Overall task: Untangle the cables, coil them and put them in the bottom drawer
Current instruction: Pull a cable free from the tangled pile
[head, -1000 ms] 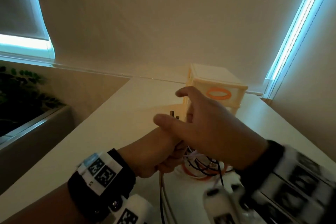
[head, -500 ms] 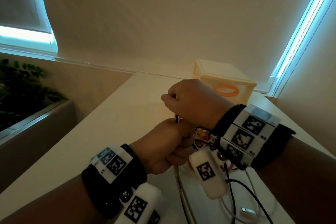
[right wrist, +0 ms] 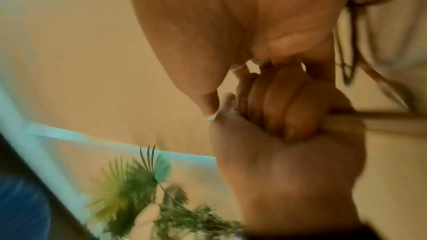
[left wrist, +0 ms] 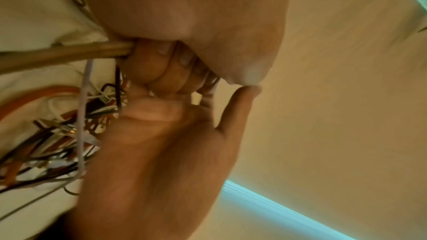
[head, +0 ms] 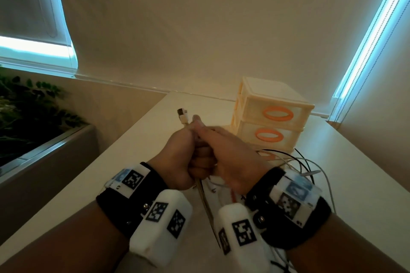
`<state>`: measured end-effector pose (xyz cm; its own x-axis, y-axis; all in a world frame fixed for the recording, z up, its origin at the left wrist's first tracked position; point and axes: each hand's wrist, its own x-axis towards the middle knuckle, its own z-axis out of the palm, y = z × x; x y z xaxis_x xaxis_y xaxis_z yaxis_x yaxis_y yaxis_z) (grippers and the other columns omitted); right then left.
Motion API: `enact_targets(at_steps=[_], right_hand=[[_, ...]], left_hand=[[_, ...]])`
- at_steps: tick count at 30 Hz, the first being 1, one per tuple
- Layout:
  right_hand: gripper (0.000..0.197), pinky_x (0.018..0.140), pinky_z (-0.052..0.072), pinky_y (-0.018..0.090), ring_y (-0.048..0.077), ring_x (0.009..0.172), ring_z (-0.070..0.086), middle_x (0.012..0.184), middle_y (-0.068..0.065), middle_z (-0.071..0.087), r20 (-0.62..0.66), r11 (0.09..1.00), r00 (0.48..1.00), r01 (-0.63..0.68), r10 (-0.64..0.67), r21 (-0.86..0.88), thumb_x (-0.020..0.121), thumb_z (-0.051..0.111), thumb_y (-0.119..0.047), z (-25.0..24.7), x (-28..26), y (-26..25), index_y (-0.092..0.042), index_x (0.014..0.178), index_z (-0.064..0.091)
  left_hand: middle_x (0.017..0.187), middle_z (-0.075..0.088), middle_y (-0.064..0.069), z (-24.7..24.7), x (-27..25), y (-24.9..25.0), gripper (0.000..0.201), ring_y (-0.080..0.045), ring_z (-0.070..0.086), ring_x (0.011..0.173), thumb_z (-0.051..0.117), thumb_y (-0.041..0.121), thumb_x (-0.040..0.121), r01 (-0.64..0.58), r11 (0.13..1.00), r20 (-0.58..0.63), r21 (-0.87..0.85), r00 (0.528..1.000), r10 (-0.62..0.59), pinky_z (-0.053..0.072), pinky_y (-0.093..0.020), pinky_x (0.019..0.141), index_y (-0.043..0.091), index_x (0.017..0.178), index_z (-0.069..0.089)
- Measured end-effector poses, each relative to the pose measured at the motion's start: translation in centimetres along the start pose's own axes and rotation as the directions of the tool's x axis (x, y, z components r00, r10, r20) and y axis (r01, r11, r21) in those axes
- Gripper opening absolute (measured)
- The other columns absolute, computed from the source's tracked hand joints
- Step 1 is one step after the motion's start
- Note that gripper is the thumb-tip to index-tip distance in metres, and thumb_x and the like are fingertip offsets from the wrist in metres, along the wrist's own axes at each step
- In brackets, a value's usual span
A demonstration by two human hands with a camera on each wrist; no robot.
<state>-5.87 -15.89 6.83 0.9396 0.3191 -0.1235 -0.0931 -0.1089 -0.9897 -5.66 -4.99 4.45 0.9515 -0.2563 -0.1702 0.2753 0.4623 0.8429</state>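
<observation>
My left hand [head: 179, 153] is a fist round a beige cable [head: 205, 201], whose USB plug [head: 182, 115] sticks up above the thumb. The strands leave the fist side by side [left wrist: 57, 56] and hang down between my wrists. My right hand [head: 224, 153] presses against the left fist, fingers curled over it and pinching the same cable just under the plug. Right wrist view: left fist [right wrist: 277, 116] below my right palm [right wrist: 231, 25], the cable [right wrist: 381, 123] running out rightwards. A tangle of black, white and orange cables [head: 306, 166] [left wrist: 57, 134] lies before the drawer unit [head: 273, 99].
The cream drawer unit has three drawers with orange oval handles; the bottom handle [head: 268, 155] is partly hidden behind my right hand. It stands at the back right of the white table [head: 111, 173]. A planter with green leaves [head: 44, 117] runs along the left, below the table edge.
My right hand has come down from above the left fist and now lies against it. The plug now stands free above the left thumb. The left hand has kept its grip.
</observation>
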Motion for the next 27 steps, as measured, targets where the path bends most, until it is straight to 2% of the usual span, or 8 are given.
enact_targets(at_steps=[2, 3, 5, 8, 10, 13, 22, 27], right_hand=[[0.061, 0.048, 0.046, 0.023, 0.011, 0.041, 0.050, 0.047, -0.004, 0.048, 0.128, 0.956, 0.979, -0.184, 0.158, 0.228, 0.101, 0.047, -0.057, 0.5, -1.3, 0.6, -0.022, 0.053, 0.062], [0.065, 0.048, 0.047, 0.022, 0.013, 0.041, 0.052, 0.047, -0.003, 0.049, 0.175, 0.930, 0.963, -0.247, 0.204, 0.273, 0.102, 0.046, -0.056, 0.8, -1.8, 1.0, -0.022, 0.048, 0.061], [0.054, 0.050, 0.049, 0.023, 0.016, 0.049, 0.061, 0.060, 0.002, 0.063, 0.210, 0.904, 0.938, -0.328, 0.276, 0.274, 0.101, 0.049, -0.056, 1.1, -2.5, 1.9, -0.017, 0.069, 0.070], [0.039, 0.040, 0.029, 0.019, 0.010, 0.043, 0.039, 0.060, -0.001, 0.053, 0.187, 0.903, 0.924, -0.369, 0.332, 0.221, 0.099, 0.054, -0.055, 1.5, -3.3, 2.8, -0.016, 0.094, 0.056], [0.035, 0.041, 0.018, 0.019, 0.008, 0.043, 0.027, 0.058, -0.004, 0.037, 0.183, 0.894, 0.920, -0.383, 0.347, 0.232, 0.099, 0.056, -0.052, 1.0, -3.4, 3.0, -0.021, 0.085, 0.047], [0.039, 0.037, 0.019, 0.017, 0.008, 0.044, 0.023, 0.062, -0.005, 0.026, 0.244, 0.883, 0.901, -0.413, 0.359, 0.222, 0.097, 0.056, -0.056, 0.3, -3.7, 2.8, -0.024, 0.078, 0.044], [0.048, 0.035, 0.016, 0.013, 0.007, 0.039, 0.017, 0.060, -0.006, 0.018, 0.279, 0.877, 0.911, -0.380, 0.302, 0.293, 0.102, 0.045, -0.054, -1.7, -4.5, 2.8, -0.026, 0.064, 0.037], [0.049, 0.034, 0.019, 0.014, 0.007, 0.037, 0.019, 0.055, -0.007, 0.021, 0.307, 0.868, 0.906, -0.386, 0.293, 0.313, 0.105, 0.041, -0.050, -1.6, -4.2, 2.6, -0.025, 0.063, 0.037]], left_hand=[[0.051, 0.015, 0.005, 0.1, 0.1, 0.3, 0.061, -0.011, 0.005, 0.044, 0.034, 0.065, 0.102, 0.003, 0.998, -0.016, -0.066, 1.000, -0.004, 0.004, -0.021, 0.048, 0.024, 0.057, 0.027], [0.052, 0.015, 0.004, 0.2, 0.2, 0.4, 0.061, -0.012, 0.004, 0.046, 0.033, 0.065, 0.102, -0.008, 0.997, -0.035, -0.074, 0.999, 0.006, 0.004, -0.022, 0.048, 0.024, 0.058, 0.027], [0.054, 0.017, 0.004, 0.4, 0.4, 0.7, 0.061, -0.012, 0.005, 0.048, 0.031, 0.065, 0.103, -0.048, 0.996, -0.075, -0.077, 0.996, 0.042, 0.006, -0.023, 0.046, 0.022, 0.060, 0.028], [0.054, 0.014, 0.005, 0.1, 0.7, 1.2, 0.059, -0.010, 0.011, 0.044, 0.031, 0.063, 0.105, -0.068, 0.995, -0.101, -0.076, 0.993, 0.060, 0.009, -0.020, 0.042, 0.023, 0.062, 0.025], [0.053, 0.015, 0.005, 0.1, 0.7, 1.3, 0.058, -0.009, 0.013, 0.042, 0.030, 0.062, 0.105, -0.044, 0.996, -0.087, -0.078, 0.996, 0.037, 0.011, -0.018, 0.041, 0.023, 0.063, 0.024], [0.051, 0.016, 0.006, 0.4, 0.8, 1.2, 0.058, -0.009, 0.014, 0.041, 0.032, 0.060, 0.105, -0.015, 0.996, -0.071, -0.088, 0.997, 0.009, 0.010, -0.020, 0.042, 0.023, 0.062, 0.024], [0.052, 0.016, 0.006, 1.2, 1.4, 1.3, 0.058, -0.008, 0.011, 0.041, 0.040, 0.053, 0.106, -0.007, 0.997, 0.004, -0.075, 1.000, 0.007, 0.006, -0.018, 0.037, 0.021, 0.058, 0.029], [0.054, 0.015, 0.006, 1.9, 1.7, 1.6, 0.056, -0.009, 0.011, 0.043, 0.034, 0.057, 0.106, -0.063, 0.997, -0.079, 0.053, 0.995, 0.067, 0.006, -0.019, 0.040, 0.025, 0.061, 0.024]])
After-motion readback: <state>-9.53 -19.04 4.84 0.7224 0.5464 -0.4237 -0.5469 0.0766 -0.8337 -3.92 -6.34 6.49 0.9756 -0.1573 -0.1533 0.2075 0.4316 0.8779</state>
